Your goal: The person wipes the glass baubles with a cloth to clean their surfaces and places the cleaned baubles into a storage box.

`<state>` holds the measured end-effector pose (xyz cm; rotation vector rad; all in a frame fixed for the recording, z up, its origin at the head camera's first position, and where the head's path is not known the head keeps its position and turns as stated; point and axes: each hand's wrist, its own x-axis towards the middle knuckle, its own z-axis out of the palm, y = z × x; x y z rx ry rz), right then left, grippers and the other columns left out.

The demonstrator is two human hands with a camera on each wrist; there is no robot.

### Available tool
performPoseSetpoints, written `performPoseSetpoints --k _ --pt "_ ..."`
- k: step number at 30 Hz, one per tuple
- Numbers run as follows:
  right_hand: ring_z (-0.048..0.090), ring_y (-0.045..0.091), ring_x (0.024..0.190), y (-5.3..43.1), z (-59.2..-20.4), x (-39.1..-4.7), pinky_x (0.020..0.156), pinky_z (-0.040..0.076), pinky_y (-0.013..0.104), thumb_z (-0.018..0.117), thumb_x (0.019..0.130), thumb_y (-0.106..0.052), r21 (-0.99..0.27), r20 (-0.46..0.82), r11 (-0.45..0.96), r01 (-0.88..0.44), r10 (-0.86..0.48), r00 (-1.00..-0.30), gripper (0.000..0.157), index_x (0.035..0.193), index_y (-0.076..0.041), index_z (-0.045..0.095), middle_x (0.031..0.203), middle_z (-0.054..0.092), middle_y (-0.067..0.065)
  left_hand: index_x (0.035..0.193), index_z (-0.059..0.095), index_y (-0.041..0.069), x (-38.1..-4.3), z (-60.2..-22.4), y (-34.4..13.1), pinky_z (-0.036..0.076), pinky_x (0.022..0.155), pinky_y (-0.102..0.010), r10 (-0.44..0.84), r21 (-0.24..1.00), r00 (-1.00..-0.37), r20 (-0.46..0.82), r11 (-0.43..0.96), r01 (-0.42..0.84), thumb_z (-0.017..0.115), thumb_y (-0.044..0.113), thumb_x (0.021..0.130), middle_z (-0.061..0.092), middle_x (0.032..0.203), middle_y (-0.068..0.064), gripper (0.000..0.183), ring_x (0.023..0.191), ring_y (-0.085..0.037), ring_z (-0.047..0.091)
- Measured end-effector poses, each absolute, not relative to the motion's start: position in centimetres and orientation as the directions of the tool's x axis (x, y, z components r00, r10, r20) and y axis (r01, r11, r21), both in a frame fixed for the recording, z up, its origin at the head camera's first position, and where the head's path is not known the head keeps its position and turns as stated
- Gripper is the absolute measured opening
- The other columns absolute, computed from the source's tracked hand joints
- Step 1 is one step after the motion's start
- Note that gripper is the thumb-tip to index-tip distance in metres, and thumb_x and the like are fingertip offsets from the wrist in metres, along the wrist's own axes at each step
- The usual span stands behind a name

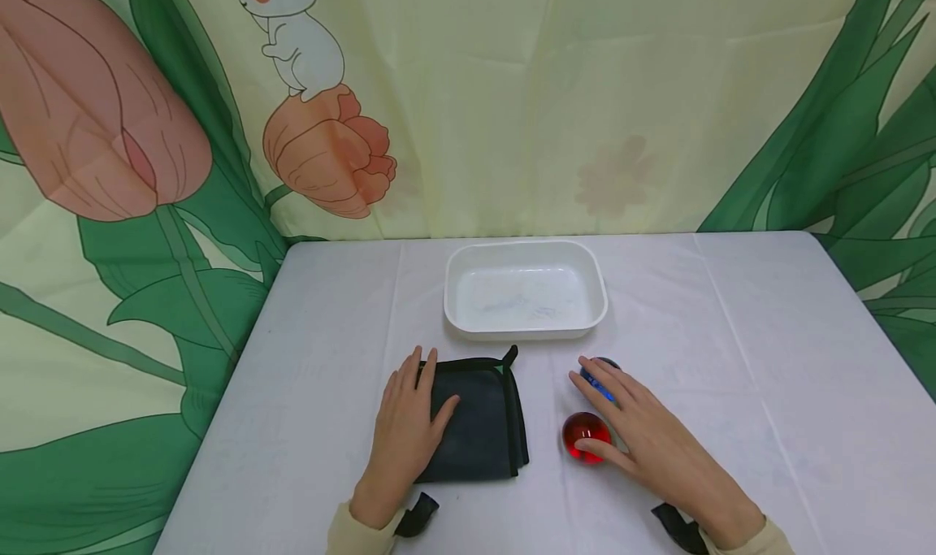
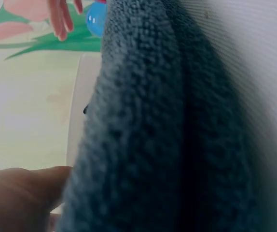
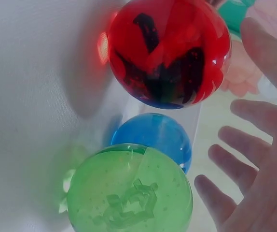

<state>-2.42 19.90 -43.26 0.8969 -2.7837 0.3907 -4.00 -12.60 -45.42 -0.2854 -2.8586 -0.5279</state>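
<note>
My left hand is over the left part of a folded dark cloth with black edging, its fingers extended. Up close in the left wrist view the cloth looks fuzzy and blurred; firm contact is hard to tell. With fingers spread, my right hand hovers over clear balls. In the right wrist view, a red ball, a blue ball and a green ball sit close together beside the fingers, none gripped. From the head view the hand hides most of the blue ball and nearly all of the green one.
A white rectangular tray stands behind the cloth and the balls. The table has a white cover. A hanging cloth printed with flowers and leaves rises behind the far table edge.
</note>
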Motion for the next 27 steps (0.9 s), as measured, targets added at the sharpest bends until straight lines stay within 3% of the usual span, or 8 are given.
performPoseSetpoints --k 4,7,9,11,17,27 --pt "0.038 0.025 0.139 20.0 -43.4 -2.3 0.120 0.000 0.014 0.058 0.091 -0.063 -0.190 0.272 0.771 -0.608 -0.554 -0.787 0.078 0.152 -0.017 0.041 0.154 0.041 0.006 0.144 0.047 0.001 -3.9 -45.7 -12.9 0.043 0.106 -0.053 0.138 0.330 -0.952 0.271 0.916 0.227 0.081 0.027 0.084 0.044 0.148 -0.025 0.074 0.131 -0.041 0.048" --pt "0.041 0.024 0.137 19.9 -43.4 -2.2 0.120 0.026 0.028 0.066 0.087 -0.059 -0.192 0.271 0.767 -0.612 -0.558 -0.784 0.077 0.150 -0.019 0.044 0.152 0.044 0.005 0.142 0.050 0.000 -3.9 -45.9 -13.2 0.047 0.100 -0.054 0.120 0.350 -0.953 0.277 0.911 0.217 0.083 0.025 0.081 0.047 0.144 -0.025 0.073 0.126 -0.041 0.051" --pt "0.044 0.023 0.135 19.8 -43.3 -2.1 0.110 0.043 0.038 0.072 0.084 -0.056 -0.197 0.257 0.767 -0.611 -0.561 -0.787 0.077 0.148 -0.021 0.047 0.150 0.046 0.004 0.140 0.051 0.000 -3.9 -46.0 -13.4 0.049 0.096 -0.053 0.104 0.364 -0.956 0.273 0.909 0.202 0.084 0.026 0.081 0.050 0.140 -0.024 0.073 0.122 -0.041 0.054" --pt "0.048 0.023 0.131 19.8 -43.3 -2.1 0.098 0.052 0.046 0.076 0.081 -0.053 -0.207 0.234 0.770 -0.604 -0.560 -0.795 0.076 0.146 -0.022 0.050 0.147 0.050 0.004 0.140 0.053 0.001 -3.8 -46.0 -13.5 0.050 0.094 -0.052 0.088 0.376 -0.959 0.270 0.907 0.189 0.084 0.027 0.080 0.053 0.136 -0.024 0.072 0.118 -0.040 0.056" --pt "0.057 0.018 0.118 19.5 -43.1 -2.0 0.090 0.058 0.042 0.080 0.080 -0.047 -0.222 0.169 0.770 -0.598 -0.573 -0.802 0.065 0.137 -0.023 0.060 0.134 0.060 0.000 0.138 0.054 0.001 -3.7 -46.0 -13.8 0.053 0.091 -0.049 0.046 0.412 -0.973 0.228 0.901 0.139 0.083 0.028 0.081 0.058 0.129 -0.023 0.069 0.112 -0.038 0.059" --pt "0.062 0.017 0.107 19.1 -42.9 -2.1 0.082 0.060 0.034 0.076 0.086 -0.041 -0.245 0.111 0.733 -0.634 -0.629 -0.770 0.040 0.122 -0.025 0.072 0.120 0.066 0.000 0.141 0.051 0.002 -3.6 -45.5 -13.9 0.053 0.094 -0.052 -0.014 0.493 -0.997 0.080 0.869 0.028 0.081 0.026 0.084 0.059 0.128 -0.021 0.068 0.119 -0.038 0.057"
